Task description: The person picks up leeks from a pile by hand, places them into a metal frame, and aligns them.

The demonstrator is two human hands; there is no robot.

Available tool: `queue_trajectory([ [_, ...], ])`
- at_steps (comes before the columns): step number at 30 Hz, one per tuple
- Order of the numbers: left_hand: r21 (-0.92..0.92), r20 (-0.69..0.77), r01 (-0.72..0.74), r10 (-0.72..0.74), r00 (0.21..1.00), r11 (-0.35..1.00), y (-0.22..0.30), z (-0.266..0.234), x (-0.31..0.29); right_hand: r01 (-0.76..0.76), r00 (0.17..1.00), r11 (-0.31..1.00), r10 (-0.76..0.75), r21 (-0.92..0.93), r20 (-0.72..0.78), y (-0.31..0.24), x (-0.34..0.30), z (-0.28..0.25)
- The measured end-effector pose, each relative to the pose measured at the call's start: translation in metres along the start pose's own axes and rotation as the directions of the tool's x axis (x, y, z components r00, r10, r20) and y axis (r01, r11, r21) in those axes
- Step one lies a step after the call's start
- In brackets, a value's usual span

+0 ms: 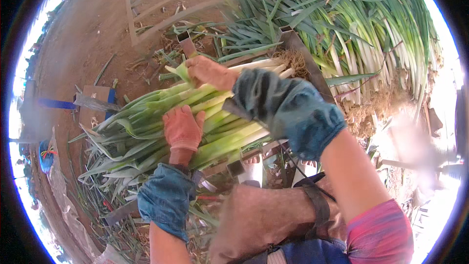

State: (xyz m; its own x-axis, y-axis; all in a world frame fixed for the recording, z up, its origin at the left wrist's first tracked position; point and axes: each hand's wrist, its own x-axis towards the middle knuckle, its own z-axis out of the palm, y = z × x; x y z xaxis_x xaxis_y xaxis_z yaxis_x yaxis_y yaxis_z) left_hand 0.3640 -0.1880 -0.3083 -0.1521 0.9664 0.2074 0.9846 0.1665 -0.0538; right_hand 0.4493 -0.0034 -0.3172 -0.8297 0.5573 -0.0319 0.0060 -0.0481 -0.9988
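A thick bundle of long green onions lies across a metal frame in front of me, leaves to the left and roots to the right. My left hand, in an orange glove, rests on top of the leafy part with thumb apart and fingers laid over the stalks. Just above the bundle's far side, my right hand is closed on a pale green onion leaf that sticks out past its fingers. Its palm side is hidden. Blue sleeve covers wrap both forearms.
A large heap of green onions stands at the far right, roots toward me. Metal frame posts rise beyond the bundle. A wooden frame lies on the dirt floor. Leaf scraps litter the ground around my feet.
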Motion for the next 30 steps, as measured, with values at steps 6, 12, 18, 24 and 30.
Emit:
queue_trajectory([
  [6, 0.038, 0.011, -0.002, 0.002, 1.000, 0.999, 0.000, 0.001, -0.002, 0.005, 0.998, 0.896, 0.024, -0.443, 0.060, -0.030, -0.053, -0.067],
  [12, 0.047, 0.092, 0.018, -0.022, 0.996, 0.999, 0.001, -0.004, 0.000, -0.190, 0.981, 0.786, 0.136, -0.588, -0.136, -0.109, -0.132, -0.136],
  [18, 0.048, 0.159, 0.042, -0.049, 0.986, 0.998, 0.001, -0.010, 0.006, -0.417, 0.610, -0.120, 0.698, -0.901, -0.375, -0.162, -0.277, -0.218],
  [24, -0.084, 0.255, 0.100, -0.076, 0.964, 0.991, 0.000, -0.028, 0.011, -0.220, 0.974, 0.189, -0.015, -0.957, -0.227, -0.120, -0.302, -0.153],
  [30, -0.154, 0.344, 0.022, 0.033, 0.938, 0.988, -0.006, -0.038, 0.012, -0.048, 0.966, 0.294, -0.230, -0.955, -0.119, -0.046, -0.143, -0.053],
])
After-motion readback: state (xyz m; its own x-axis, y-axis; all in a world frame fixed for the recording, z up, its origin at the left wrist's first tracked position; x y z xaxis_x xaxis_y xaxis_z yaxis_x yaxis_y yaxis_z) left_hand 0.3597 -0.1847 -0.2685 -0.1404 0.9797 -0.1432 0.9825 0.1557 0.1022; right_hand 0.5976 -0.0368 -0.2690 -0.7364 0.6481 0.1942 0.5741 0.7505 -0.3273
